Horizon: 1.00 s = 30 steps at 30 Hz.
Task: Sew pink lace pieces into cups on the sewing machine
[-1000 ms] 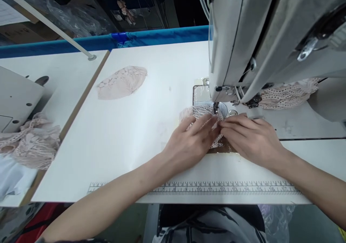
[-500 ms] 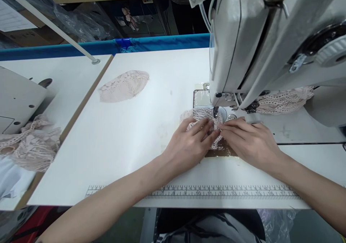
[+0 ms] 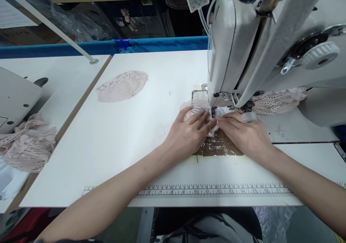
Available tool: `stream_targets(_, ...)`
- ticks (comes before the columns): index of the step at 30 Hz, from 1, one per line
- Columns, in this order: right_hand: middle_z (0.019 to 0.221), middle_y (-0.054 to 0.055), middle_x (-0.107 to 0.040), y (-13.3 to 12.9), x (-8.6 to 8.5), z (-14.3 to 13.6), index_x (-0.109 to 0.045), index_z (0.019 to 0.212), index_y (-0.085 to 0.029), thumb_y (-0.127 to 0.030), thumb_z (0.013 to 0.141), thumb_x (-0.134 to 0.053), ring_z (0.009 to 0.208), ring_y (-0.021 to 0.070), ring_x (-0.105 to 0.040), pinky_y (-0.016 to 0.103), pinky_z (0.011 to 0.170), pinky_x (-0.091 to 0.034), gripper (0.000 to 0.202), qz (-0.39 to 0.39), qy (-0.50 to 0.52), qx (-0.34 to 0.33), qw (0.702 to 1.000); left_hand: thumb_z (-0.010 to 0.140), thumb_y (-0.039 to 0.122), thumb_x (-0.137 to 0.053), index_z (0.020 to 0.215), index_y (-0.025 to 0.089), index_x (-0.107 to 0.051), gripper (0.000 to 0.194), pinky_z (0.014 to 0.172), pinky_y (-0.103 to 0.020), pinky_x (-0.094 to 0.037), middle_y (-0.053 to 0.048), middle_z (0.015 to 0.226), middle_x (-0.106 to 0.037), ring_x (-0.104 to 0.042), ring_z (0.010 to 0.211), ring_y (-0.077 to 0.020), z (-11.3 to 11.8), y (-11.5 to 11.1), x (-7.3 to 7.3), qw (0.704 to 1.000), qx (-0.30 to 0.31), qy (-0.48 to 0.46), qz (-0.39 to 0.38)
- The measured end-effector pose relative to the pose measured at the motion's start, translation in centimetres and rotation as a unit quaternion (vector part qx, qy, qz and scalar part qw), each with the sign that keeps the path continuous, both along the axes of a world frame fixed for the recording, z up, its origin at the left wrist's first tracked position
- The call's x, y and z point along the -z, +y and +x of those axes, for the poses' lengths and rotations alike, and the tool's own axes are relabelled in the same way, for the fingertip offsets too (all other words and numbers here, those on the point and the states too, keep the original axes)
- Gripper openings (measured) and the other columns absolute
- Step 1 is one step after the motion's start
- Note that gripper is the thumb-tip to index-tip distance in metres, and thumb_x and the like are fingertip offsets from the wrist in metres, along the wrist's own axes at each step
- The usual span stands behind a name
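Under the needle area of the sewing machine [image 3: 213,111] lies a piece of pale pink lace fabric [image 3: 201,107]. My left hand [image 3: 189,129] rests on its left part, fingers spread and lying flat, the thumb pointing toward the presser foot. To the right of the foot, my right hand [image 3: 242,129] has its fingers pressed together at the lace edge, pinching it close to the left thumb. Both hands cover much of the lace, so its full shape is hidden. Brown tape [image 3: 223,145] shows on the table below the hands.
A flat lace piece [image 3: 123,86] lies on the white table [image 3: 129,138], left of the machine. More lace [image 3: 279,100] sits beneath the machine arm. At far left is a lace bundle [image 3: 29,145]. A ruler strip [image 3: 211,191] runs along the front edge.
Both hands have shifted slightly forward, toward the presser foot, and the lace has moved with them. More brown tape shows below them. The camera view has shifted a little.
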State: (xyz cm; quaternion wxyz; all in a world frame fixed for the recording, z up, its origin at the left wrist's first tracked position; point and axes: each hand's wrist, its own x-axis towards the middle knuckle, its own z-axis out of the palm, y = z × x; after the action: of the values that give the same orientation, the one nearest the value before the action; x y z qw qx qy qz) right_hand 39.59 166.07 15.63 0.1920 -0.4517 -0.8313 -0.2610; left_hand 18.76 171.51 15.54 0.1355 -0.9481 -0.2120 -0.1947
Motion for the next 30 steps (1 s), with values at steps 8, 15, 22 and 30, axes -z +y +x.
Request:
stream_targets(8,0.100,0.003,-0.074,-0.4,-0.3,-0.1,-0.069,0.103,-0.014,-0.022,0.092,-0.056,0.087,0.0180,-0.064,0.034,0.081,-0.046,0.019,-0.002,-0.001,-0.022,1.000,0.095,0.019,-0.048,0.120,0.016,-0.062,0.029,0.108,-0.052,-0.036,-0.010,0.126,-0.063,-0.059,0.118,-0.0237,-0.1,-0.6,0.1,0.999,0.018,-0.037,0.033)
stream_targets(15,0.102,0.001,-0.074,-0.9,-0.3,-0.1,-0.071,0.100,-0.013,-0.023,0.091,-0.058,0.086,0.0173,-0.064,0.035,0.083,-0.046,0.018,0.012,0.004,-0.039,0.999,0.094,0.017,-0.048,0.115,0.014,-0.065,0.027,0.106,-0.047,-0.040,-0.008,0.116,-0.068,-0.062,0.113,-0.0212,-0.2,-1.9,0.1,0.998,0.036,-0.051,0.025)
stream_targets(22,0.104,0.002,-0.074,-0.9,-0.2,-0.1,-0.070,0.105,-0.013,-0.025,0.092,-0.057,0.086,0.0175,-0.065,0.036,0.084,-0.045,0.022,0.005,0.001,-0.025,1.000,0.094,0.016,-0.049,0.116,0.013,-0.065,0.028,0.107,-0.048,-0.039,-0.010,0.116,-0.068,-0.063,0.112,-0.0219,-0.2,-1.7,0.1,0.997,0.040,-0.060,0.008)
stream_targets(30,0.101,0.002,-0.074,-0.8,-0.3,-0.1,-0.070,0.108,-0.012,-0.026,0.093,-0.055,0.083,0.0175,-0.066,0.036,0.088,-0.045,0.026,-0.004,0.001,-0.006,1.000,0.096,0.022,-0.047,0.118,0.014,-0.063,0.029,0.108,-0.048,-0.036,-0.009,0.117,-0.068,-0.062,0.114,-0.0215,0.0,-1.2,0.2,0.998,0.022,-0.062,-0.009)
